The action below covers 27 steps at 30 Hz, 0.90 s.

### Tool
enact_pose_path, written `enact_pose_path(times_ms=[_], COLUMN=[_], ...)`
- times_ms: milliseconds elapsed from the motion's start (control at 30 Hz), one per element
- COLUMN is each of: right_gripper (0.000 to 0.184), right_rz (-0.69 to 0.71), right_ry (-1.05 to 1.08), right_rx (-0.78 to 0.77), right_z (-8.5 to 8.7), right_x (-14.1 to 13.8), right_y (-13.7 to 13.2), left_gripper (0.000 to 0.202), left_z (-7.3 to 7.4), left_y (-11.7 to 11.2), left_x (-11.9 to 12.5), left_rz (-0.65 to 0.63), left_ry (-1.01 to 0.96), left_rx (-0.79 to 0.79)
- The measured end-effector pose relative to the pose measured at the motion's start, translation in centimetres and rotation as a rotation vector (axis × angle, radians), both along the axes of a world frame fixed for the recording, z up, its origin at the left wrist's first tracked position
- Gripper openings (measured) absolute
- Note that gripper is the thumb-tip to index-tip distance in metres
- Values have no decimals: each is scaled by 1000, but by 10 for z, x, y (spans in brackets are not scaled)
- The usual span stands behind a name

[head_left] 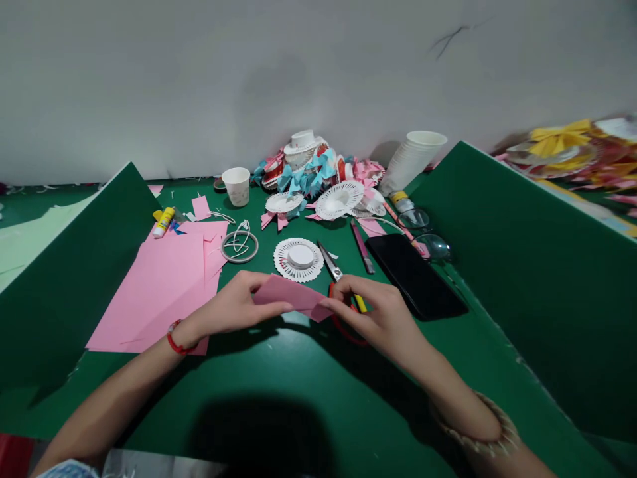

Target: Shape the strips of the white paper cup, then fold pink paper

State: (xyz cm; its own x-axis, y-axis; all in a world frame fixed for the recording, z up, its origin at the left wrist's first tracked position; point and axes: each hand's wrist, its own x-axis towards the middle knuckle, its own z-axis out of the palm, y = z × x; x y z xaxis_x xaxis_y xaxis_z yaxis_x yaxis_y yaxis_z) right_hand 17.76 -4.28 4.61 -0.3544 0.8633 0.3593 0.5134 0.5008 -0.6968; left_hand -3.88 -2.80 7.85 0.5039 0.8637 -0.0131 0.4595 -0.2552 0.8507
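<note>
Pink paper (293,295) between both hands' fingers (279,307)

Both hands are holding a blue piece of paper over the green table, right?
Not quite. The head view shows the paper is pink, not blue. The left hand and right hand do hold it together over the green table.

A single head-worn view looks forward and down, close over the green desk (298,372), facing the pale wall (249,79) behind.

Craft workbench: green dividers (517,219), scissors (332,265), paper hats (303,166).
</note>
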Motion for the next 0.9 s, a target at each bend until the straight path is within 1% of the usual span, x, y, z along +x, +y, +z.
enact_pose_path(times_ms=[67,167,300,367,400,433,500,567,633,667,700,733,767,833,867,900], right_gripper=[19,11,12,13,14,14,14,14,13,12,10,7,8,15,15,14], right_rz=[53,108,81,86,94,102,100,65,1,-32,-55,-61,-50,-15,-17,-39], right_ry=[10,67,194,243,264,282,311,336,375,405,433,451,449,383,339,304], right_rx=[-19,-15,20,13,10,10,5,-19,-56,-70,-81,-91,-106,-171,-218,-272], right_z=[1,0,0,2,2,3,4,5,6,6,7,7,7,4,1,-4], right_x=[-2,-9,-22,-25,-25,-23,-18,-9,-1,2,3,3,1,-6,-10,-14], right_y=[0,-2,-6,-8,-9,-9,-8,-5,-1,1,2,3,3,3,3,3], left_gripper=[17,17,16,15,15,15,14,11,11,11,10,10,10,13,13,13], left_z=[0,-4,-13,-13,-12,-10,-3,5,13,15,16,16,15,8,3,-3], left_y=[0,-4,-12,-15,-15,-14,-11,-5,-1,0,1,1,1,0,0,0], left_x=[1,8,18,20,20,18,13,5,-1,-3,-3,-3,-1,4,7,8], left_rz=[-12,-17,-89,-111,-103,-82,4,109,262,297,300,267,202,77,40,38], left_ry=[-35,-70,-49,-44,-50,-61,-101,-126,-158,-161,-158,-158,-154,-124,-75,-20], left_rx=[45,149,346,424,459,494,570,637,682,681,665,636,592,498,449,425])
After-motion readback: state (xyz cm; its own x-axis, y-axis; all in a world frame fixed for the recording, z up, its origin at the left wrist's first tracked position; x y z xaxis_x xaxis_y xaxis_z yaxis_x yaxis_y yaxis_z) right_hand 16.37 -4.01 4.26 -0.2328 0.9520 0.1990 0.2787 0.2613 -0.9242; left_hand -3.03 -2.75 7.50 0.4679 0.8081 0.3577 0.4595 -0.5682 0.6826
